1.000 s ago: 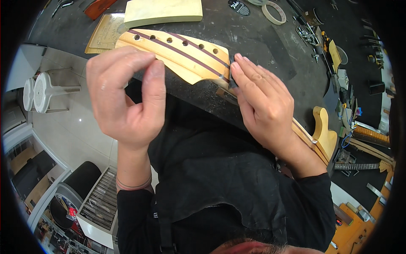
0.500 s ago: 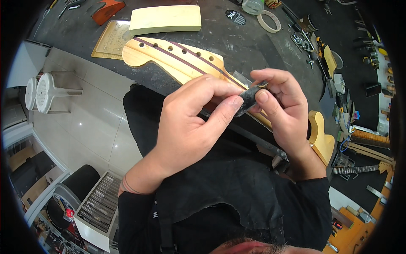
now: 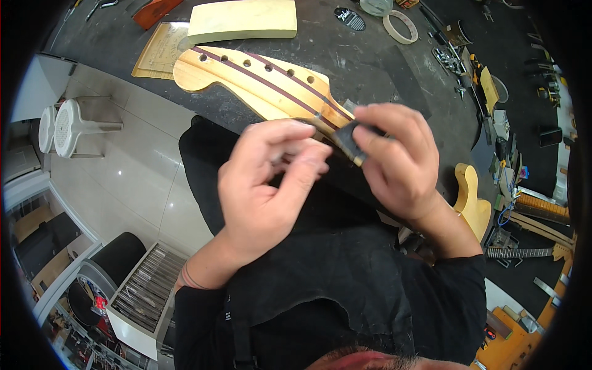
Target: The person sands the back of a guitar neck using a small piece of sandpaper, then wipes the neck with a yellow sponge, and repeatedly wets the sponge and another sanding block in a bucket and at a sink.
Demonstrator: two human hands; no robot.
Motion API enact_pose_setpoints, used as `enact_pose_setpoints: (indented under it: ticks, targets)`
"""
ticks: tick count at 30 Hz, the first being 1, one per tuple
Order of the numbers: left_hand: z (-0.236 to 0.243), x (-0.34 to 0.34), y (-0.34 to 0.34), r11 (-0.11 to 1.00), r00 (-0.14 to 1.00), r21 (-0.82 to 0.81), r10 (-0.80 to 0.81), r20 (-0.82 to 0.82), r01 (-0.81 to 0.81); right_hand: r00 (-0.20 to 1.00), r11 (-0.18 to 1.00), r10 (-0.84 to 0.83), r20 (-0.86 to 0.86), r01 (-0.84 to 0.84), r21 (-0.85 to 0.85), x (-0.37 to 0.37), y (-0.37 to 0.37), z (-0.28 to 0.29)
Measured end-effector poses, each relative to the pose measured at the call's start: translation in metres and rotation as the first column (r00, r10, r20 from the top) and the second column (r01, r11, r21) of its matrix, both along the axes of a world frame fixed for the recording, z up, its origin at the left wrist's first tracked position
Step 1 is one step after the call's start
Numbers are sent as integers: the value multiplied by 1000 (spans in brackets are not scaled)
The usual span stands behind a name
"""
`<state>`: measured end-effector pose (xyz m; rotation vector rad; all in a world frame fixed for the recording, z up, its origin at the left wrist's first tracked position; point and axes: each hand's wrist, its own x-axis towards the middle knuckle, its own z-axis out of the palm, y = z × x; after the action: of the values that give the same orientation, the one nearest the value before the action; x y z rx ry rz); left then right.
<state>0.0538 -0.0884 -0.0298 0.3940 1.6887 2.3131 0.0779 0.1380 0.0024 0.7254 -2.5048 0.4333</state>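
Observation:
My right hand [image 3: 401,157] pinches a dark folded piece of sandpaper [image 3: 349,143] with a pale edge, held over the guitar neck. My left hand [image 3: 265,179] hovers just beside it, slightly blurred, fingers curled with a gap between thumb and index finger; I see nothing in it. Beneath both hands lies the guitar neck; its pale wooden headstock [image 3: 246,77] has dark lengthwise stripes and several round holes. The hands hide part of the neck. Past my right forearm shows a curved pale wooden piece [image 3: 473,203].
Behind the headstock sit a cream block [image 3: 242,20] and a tan flat sheet [image 3: 161,52]. A tape roll [image 3: 400,27] and metal tools [image 3: 449,60] lie farther right. White stools [image 3: 71,129] stand on the floor at left, near a rack of metal strips [image 3: 143,293].
My left hand has let go of the sandpaper and drawn away to the left. The right hand has turned and keeps the sandpaper, moved slightly down and left.

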Motion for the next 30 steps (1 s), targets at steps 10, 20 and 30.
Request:
enact_pose_setpoints:
  ticks: [10, 20, 30]
  targets:
    - [-22, -44, -34, 873, 621, -117, 238, -747, -474, 961, 961, -227, 157, 247, -122, -30, -10, -15]
    - [-32, -52, -33, 852, 493, -79, 221, -841, -517, 986, 987, -160, 56, 159, 26, -15, -20, -10]
    - [4, -67, -33, 625, 429, -508, -289, -856, -592, 989, 981, -136, 62, 144, -132, -19, -23, -23]
